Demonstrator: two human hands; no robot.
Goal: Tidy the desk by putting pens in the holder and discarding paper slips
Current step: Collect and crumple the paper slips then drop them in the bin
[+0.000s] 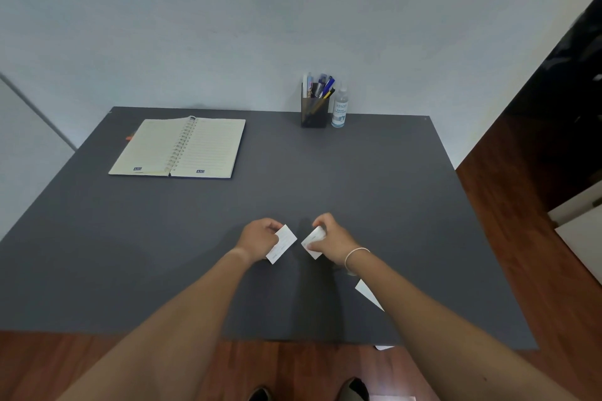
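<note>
My left hand pinches a white paper slip just above the dark grey desk, near its front middle. Close to its right, my right hand holds a second white slip; the two slips are a small gap apart. A third white slip lies on the desk, partly hidden under my right forearm. At the back of the desk stands a dark pen holder with several pens sticking out of it.
An open spiral notebook lies at the back left. A hand sanitizer bottle stands right of the holder against the wall. A bit of white paper shows on the wooden floor below the desk's front edge. Dark furniture stands at the right.
</note>
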